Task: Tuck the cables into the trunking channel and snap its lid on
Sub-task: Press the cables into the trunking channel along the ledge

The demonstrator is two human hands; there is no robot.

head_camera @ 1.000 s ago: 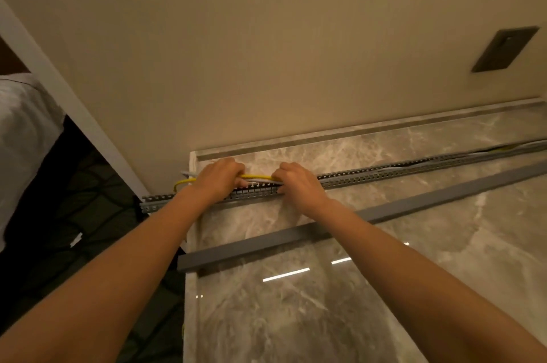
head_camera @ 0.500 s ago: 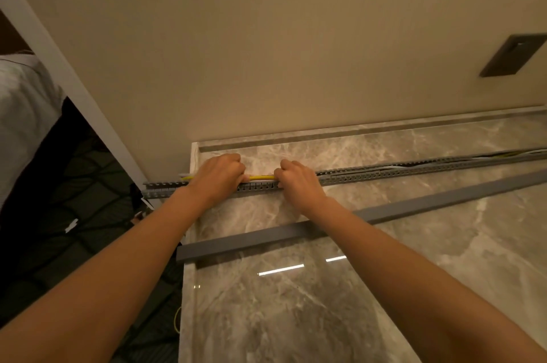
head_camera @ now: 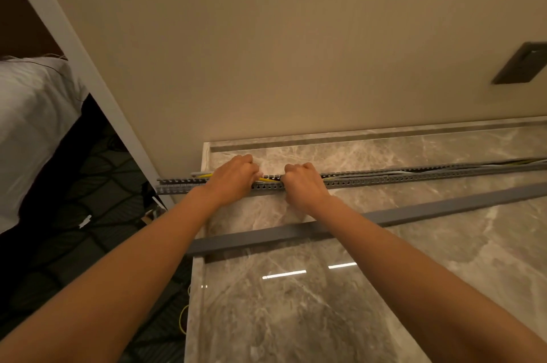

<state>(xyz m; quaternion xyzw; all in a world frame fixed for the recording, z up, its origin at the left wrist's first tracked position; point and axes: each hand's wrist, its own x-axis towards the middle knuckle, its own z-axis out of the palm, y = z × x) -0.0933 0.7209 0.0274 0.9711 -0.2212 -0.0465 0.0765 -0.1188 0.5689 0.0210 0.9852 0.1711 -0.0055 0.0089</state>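
Note:
A long grey slotted trunking channel lies along the marble top near the wall, its left end past the top's edge. A yellow cable and pale cables run inside it. My left hand and my right hand rest on the channel side by side, fingers curled down over the yellow cable, which shows between them. The flat grey lid lies loose on the marble, nearer to me, under my right forearm.
The beige wall rises just behind the channel, with a dark plate on it at the right. The marble top ends at its left edge; beyond it are dark patterned floor and a white bed.
The yellow cable's loop at the left, raised one second ago, now lies low in the channel. Both hands have stayed on the channel, pressing down.

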